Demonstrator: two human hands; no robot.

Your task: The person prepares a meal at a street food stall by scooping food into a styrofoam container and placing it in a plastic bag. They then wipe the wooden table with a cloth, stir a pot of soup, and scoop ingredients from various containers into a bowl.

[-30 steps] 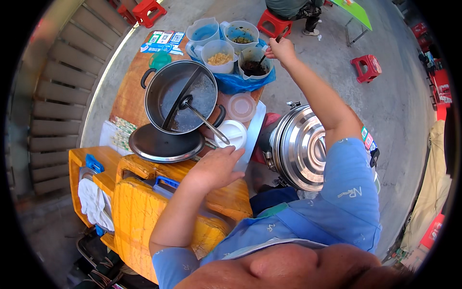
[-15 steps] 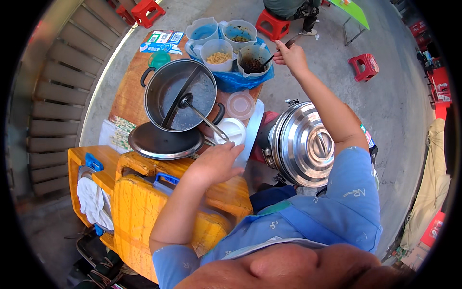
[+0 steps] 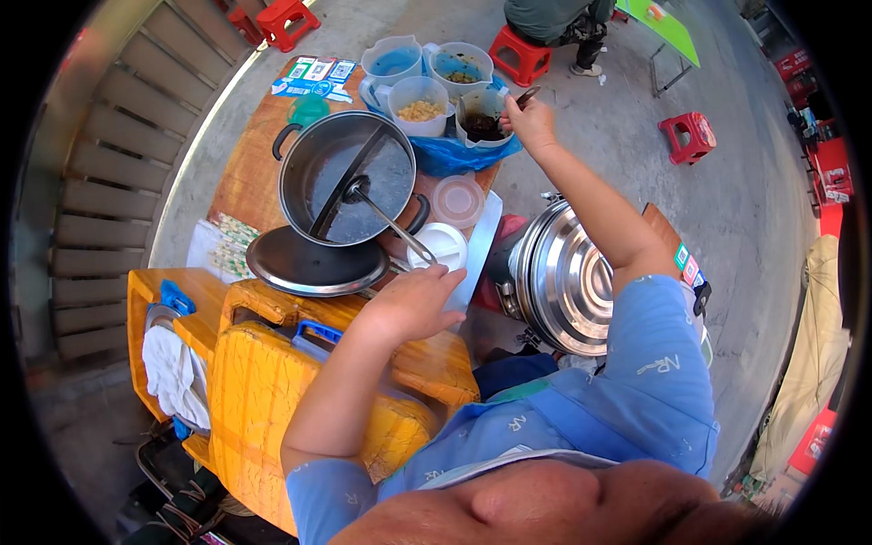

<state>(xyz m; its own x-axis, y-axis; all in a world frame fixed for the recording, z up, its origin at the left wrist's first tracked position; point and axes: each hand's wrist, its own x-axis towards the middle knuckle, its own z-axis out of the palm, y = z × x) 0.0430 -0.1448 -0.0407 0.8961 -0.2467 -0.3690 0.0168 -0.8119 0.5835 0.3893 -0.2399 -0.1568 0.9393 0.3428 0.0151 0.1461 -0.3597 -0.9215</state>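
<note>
My right hand [image 3: 530,122] is closed round the dark handle of a spoon [image 3: 527,94], over a translucent pitcher [image 3: 484,141] of dark sauce or chili. The spoon's lower end is hidden there. My left hand [image 3: 413,304], palm down and thumb apart, hovers by the end of a metal ladle's handle [image 3: 413,245] and appears to hold nothing. That ladle leans in a divided pot [image 3: 289,200] with a little cloudy liquid. Under the handle's end is a white round lid [image 3: 443,241].
Three more pitchers [image 3: 420,111] stand beside the sauce one on blue plastic [image 3: 445,156]. Nearer are a clear round lid [image 3: 457,200] and a dark pan lid [image 3: 313,263]. A large steel drum [image 3: 572,282] stands at right, a yellow wooden stool [image 3: 263,391] at lower left. Someone sits on a red stool [image 3: 520,56].
My right hand has come slightly left and lower with the spoon, whose handle now stands more upright at the pitcher. My left hand has barely moved. The view has shifted a little.
</note>
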